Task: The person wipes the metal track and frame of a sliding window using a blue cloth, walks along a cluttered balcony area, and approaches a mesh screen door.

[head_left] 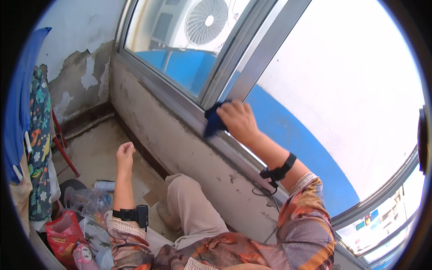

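Observation:
My right hand (239, 122) grips a dark blue cloth (215, 123), which is partly blurred. The cloth lies against the lower end of the metal window frame (251, 64), where the upright meets the bottom rail. Some of the cloth is hidden behind my fingers. My left hand (125, 154) hangs in the air over the floor, away from the wall, its fingers curled together and nothing visible in them.
Below the window runs a stained low wall (162, 125). Beyond the glass stands an air conditioner's outdoor unit (209, 20). At left are a blue cloth (17, 101), a dinosaur-print fabric (40, 141), red metal legs (65, 157), a red bag (64, 233) and clear plastic bags (91, 202).

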A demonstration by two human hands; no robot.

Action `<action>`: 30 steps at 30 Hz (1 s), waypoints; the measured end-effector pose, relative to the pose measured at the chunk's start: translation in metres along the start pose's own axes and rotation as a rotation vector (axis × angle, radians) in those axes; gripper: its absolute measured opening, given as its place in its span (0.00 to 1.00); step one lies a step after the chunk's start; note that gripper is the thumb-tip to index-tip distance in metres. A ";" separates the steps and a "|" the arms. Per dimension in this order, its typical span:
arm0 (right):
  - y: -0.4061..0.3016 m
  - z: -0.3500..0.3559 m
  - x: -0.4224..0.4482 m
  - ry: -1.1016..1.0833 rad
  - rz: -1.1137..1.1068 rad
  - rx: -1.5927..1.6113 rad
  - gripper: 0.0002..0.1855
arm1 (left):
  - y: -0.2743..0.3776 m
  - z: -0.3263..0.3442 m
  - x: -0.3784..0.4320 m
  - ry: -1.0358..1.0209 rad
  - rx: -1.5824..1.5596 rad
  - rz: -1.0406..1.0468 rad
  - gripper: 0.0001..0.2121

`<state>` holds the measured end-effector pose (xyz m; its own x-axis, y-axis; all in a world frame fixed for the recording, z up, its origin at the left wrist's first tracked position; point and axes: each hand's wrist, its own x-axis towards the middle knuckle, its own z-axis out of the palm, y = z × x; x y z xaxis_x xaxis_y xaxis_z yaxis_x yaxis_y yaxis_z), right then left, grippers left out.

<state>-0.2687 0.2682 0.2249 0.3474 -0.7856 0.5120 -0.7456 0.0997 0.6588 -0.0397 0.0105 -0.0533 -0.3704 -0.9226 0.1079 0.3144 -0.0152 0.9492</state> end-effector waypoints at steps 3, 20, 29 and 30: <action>0.021 -0.023 0.022 -0.009 0.019 -0.021 0.18 | 0.005 0.002 -0.004 0.049 0.023 -0.019 0.09; 0.204 -0.112 0.157 0.482 0.210 -0.347 0.19 | 0.018 -0.006 -0.007 0.062 0.049 0.016 0.09; 0.041 -0.043 0.005 -0.025 0.006 0.113 0.15 | 0.009 0.008 -0.012 0.014 0.021 -0.028 0.09; 0.053 -0.053 0.017 -0.011 0.029 0.097 0.17 | 0.005 0.006 -0.008 0.017 0.033 -0.014 0.09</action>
<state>-0.2721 0.2923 0.2977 0.3189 -0.7897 0.5241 -0.8074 0.0634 0.5866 -0.0404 0.0200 -0.0478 -0.3595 -0.9289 0.0894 0.2799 -0.0160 0.9599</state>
